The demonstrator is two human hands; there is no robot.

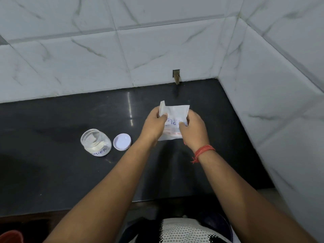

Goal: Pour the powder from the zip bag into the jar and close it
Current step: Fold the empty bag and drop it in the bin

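In the head view, the left hand [154,125] and right hand [193,129] each pinch a side of the white zip bag [173,116], held above the black countertop [52,172] toward its back right corner. The open jar [95,142] stands left of them, its lid [122,142] just beside it, upturned.
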